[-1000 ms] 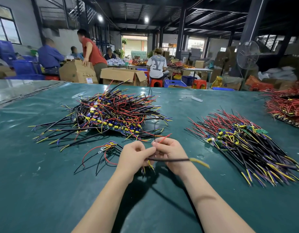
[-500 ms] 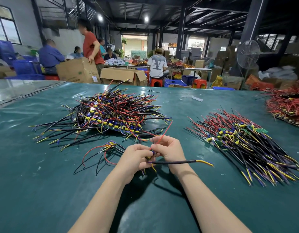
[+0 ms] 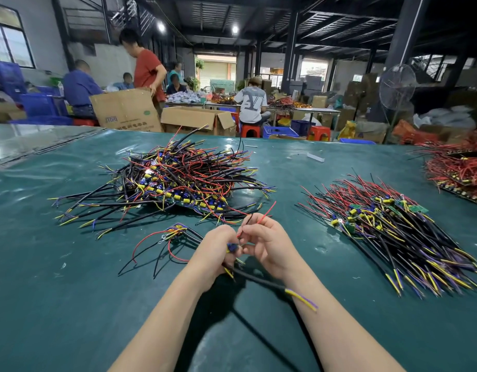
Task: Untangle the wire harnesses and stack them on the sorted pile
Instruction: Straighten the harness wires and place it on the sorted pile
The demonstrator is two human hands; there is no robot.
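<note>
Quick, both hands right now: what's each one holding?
Left hand: grips the wire harness near its blue component.
Right hand: pinches that harness's red wire.

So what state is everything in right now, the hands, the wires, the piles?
Left hand, gripping the harness at its blue part.
Right hand, pinching that harness's red wire.
Harness, held off the table, black lead trailing toward the person.
Left pile, tangled.
Right pile, sorted, wires lying parallel.
Loose harness, lying alone on the table, untouched.
</note>
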